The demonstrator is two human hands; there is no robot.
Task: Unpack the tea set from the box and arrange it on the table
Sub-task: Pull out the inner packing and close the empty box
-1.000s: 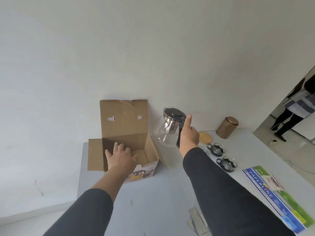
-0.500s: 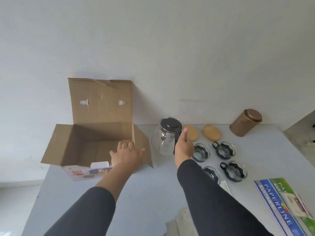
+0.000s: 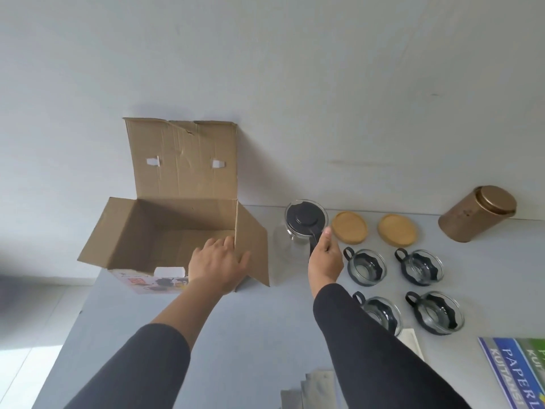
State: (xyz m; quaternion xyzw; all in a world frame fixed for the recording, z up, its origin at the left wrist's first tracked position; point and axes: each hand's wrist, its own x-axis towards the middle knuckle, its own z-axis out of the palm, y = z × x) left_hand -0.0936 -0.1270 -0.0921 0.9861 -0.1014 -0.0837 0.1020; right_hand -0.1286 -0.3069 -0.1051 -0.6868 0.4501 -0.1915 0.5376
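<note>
I see the glass teapot (image 3: 298, 231) standing on the table (image 3: 250, 335), at three o'clock from the open box (image 3: 177, 231). My right hand (image 3: 325, 261) grips its black handle, thumb up. My left hand (image 3: 218, 262) lies flat-fingered on the box's near corner. Four glass cups (image 3: 367, 267) sit at the teapot's four o'clock.

The teapot (image 3: 298, 231) handle is hidden by the right hand (image 3: 324, 261). The near left cup (image 3: 380, 314) is partly covered by the right sleeve. The paper pack (image 3: 516, 373) is cut off by the right and bottom edges. The box (image 3: 165, 234) print is partly hidden behind the left hand (image 3: 218, 264), and is too small to be read.
</note>
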